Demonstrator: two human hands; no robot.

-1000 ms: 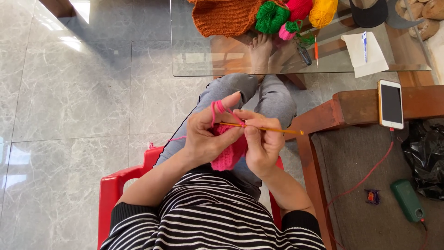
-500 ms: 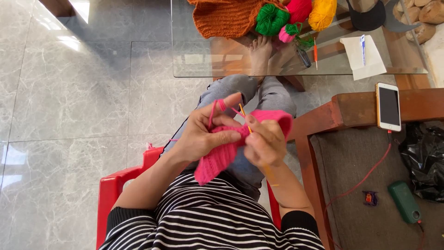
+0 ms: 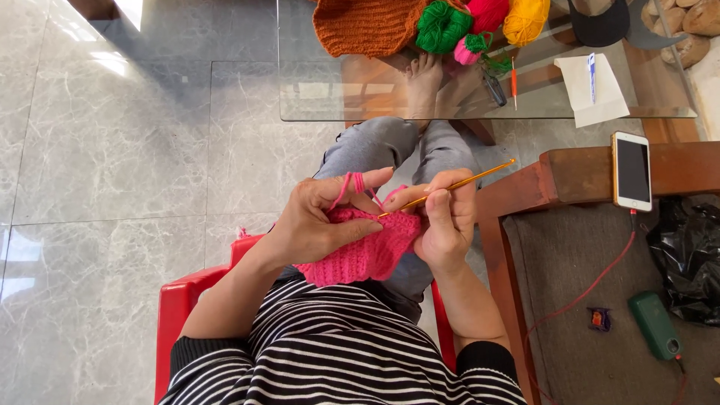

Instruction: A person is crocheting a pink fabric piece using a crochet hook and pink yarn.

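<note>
My left hand [image 3: 319, 221] grips the top edge of a pink crocheted piece [image 3: 364, 251], with pink yarn [image 3: 352, 184] looped over its index finger. My right hand [image 3: 448, 221] pinches a thin orange crochet hook [image 3: 457, 182], whose tip sits in the piece's upper edge between the two hands. The hook's handle points up and to the right. The work hangs over my lap, above grey trousers [image 3: 382, 146] and a striped black and white shirt [image 3: 337, 352].
I sit on a red plastic chair [image 3: 180, 307]. Ahead is a glass table [image 3: 337, 90] with an orange knit [image 3: 364, 22], green [image 3: 441, 26], pink and yellow [image 3: 525, 19] yarn balls, and paper. At right, a phone [image 3: 631, 170] lies on a wooden armrest [image 3: 577, 176] of a grey seat.
The pink piece was turned over and now lies flat under my left hand. The hook swung from upright back to a slant pointing right, its tip in the top edge.
</note>
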